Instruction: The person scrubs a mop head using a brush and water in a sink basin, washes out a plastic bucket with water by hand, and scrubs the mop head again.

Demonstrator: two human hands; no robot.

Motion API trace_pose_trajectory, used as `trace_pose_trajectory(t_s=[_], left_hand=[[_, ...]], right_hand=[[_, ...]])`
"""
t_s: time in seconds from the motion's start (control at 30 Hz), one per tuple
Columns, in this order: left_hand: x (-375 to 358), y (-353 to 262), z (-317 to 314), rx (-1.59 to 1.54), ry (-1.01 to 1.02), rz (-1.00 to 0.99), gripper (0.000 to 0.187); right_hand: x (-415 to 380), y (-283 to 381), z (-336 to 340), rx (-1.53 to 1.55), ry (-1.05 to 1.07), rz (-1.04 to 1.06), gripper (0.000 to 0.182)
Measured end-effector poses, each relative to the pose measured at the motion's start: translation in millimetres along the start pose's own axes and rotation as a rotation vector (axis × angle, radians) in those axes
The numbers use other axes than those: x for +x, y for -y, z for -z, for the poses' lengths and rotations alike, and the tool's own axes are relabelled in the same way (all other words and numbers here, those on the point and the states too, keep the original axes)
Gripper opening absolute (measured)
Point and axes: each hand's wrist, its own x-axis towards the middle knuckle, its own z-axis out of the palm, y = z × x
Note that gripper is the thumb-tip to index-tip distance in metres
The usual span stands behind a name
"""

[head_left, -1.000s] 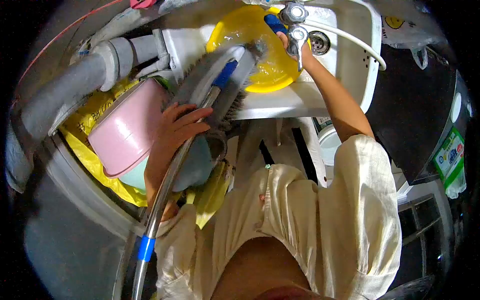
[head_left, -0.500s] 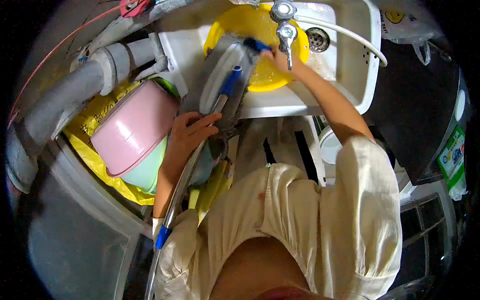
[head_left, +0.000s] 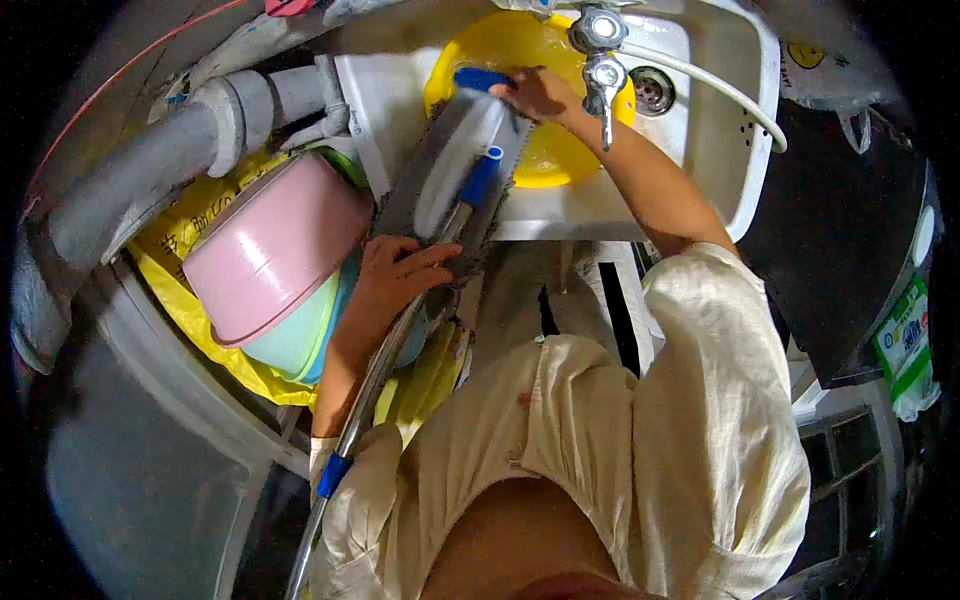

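Note:
A flat mop with a grey fringed pad and a pale middle plate leans over the sink's front edge, its far end above the yellow basin. Its metal pole with blue fittings runs down past my left side. Near the mop head, my left hand is closed on the mop, its fingers lying across the pole. My right hand grips a blue brush against the mop's far end. The brush's bristles are hidden. Some water lies in the basin.
The white sink has a tap over the basin, a white hose and a drain. Left of it are a pink tub, a yellow bag and grey pipes. A dark counter stands right.
My right hand has moved the blue brush left and up to the mop's far end. The whole view has shifted slightly; my left hand keeps its place on the mop.

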Motion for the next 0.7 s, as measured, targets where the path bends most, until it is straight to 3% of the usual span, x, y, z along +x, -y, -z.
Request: trace_pose_trajectory(t_s=[0.03,0.07,0.17,0.2,0.27,0.3,0.33,0.4,0.43,0.5,0.57,0.63,0.7], left_hand=[[3,-5,6,0.240,0.009,-0.152,0.024],[4,-7,8,0.241,0.011,-0.152,0.024],[1,-9,9,0.299,0.002,-0.156,0.022],[0,-9,8,0.269,-0.020,-0.158,0.023],[-3,-7,6,0.236,-0.051,-0.164,0.023],[-3,-4,6,0.252,-0.052,-0.189,0.024],[-3,0,7,0.271,-0.053,-0.214,0.025],[-6,6,7,0.238,-0.040,-0.219,0.026],[-7,8,6,0.208,-0.021,-0.217,0.027],[-6,10,4,0.134,-0.006,-0.200,0.030],[-11,6,10,0.066,0.012,-0.189,0.034],[-19,-13,26,-0.211,-0.144,-0.148,0.038],[-25,-28,32,-0.265,-0.178,-0.147,0.034]], right_hand=[[-2,-5,1,0.028,-0.119,0.037,0.044],[-3,-7,4,0.051,-0.237,0.076,0.045],[-11,-5,7,-0.057,0.053,-0.296,0.050],[-19,-8,-2,-0.044,-0.123,-0.417,0.051],[-40,-30,-23,-0.041,-0.479,-0.440,0.057],[-48,-38,-32,-0.048,-0.479,-0.436,0.057],[-53,-32,-31,0.020,-0.481,-0.585,0.055],[-60,-28,-16,0.868,-0.149,-1.056,0.043],[-58,-20,-18,0.865,-0.150,-1.055,0.043],[-50,0,-28,0.926,-0.112,-1.264,0.035],[-61,11,-27,1.044,-0.146,-1.231,0.027],[-83,16,-25,1.507,-0.372,-1.193,0.020],[-105,42,3,1.524,-0.425,-1.182,0.017]])
